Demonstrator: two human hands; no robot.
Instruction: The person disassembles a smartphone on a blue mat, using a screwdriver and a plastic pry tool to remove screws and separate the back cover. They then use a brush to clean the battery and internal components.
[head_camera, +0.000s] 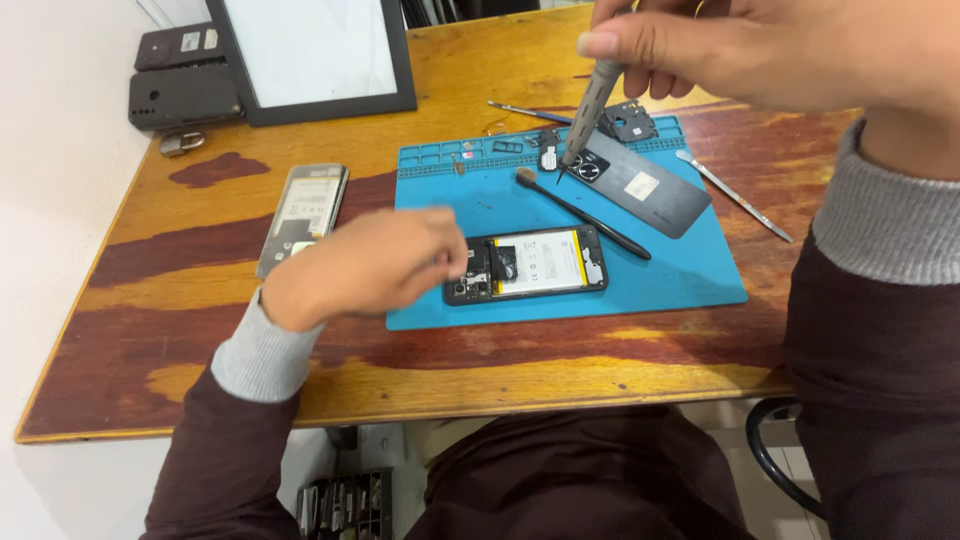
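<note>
An opened black phone (535, 263) with its battery showing lies on a blue repair mat (690, 270). My left hand (365, 262) rests beside the phone's left end, its fingers curled and blurred against that edge. My right hand (770, 50) is raised near the camera and grips a grey screwdriver (590, 105), tip pointing down over the mat's upper part. The phone's black back cover (645, 185) lies on the mat behind it. A black brush (585, 213) lies between cover and phone.
Another opened phone (305, 210) lies left of the mat on the wooden table (500, 370). A black-framed panel (315, 55) and dark boxes (185, 80) stand at the back left. Small parts (630, 122) and a metal pry tool (735, 195) sit near the mat's far edge.
</note>
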